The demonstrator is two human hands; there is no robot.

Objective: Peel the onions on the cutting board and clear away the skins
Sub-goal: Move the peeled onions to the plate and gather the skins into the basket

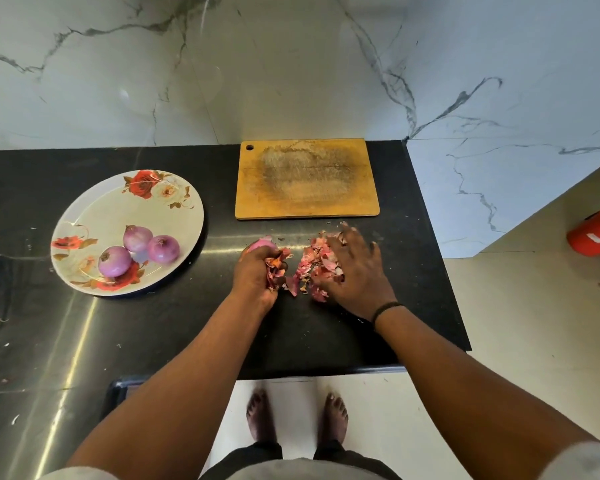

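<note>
Below the cutting board [307, 178], left hand [257, 271] grips skins [310, 268]; right hand [355, 271] lies spread over them.

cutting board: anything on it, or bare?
Bare: the cutting board shows only its worn, stained wood; the onion skins lie on the counter before it.

The cutting board [307, 178] lies at the frame's centre, at the back of the counter [174, 327] against the wall. Left of it sits a plate [94, 216] with three onions [137, 251] on its lower part. Just below the board, a heap of skins [317, 263] lies on the counter between the left hand [255, 271], which holds skins and a fourth onion [263, 243], and the right hand [355, 271].
</note>
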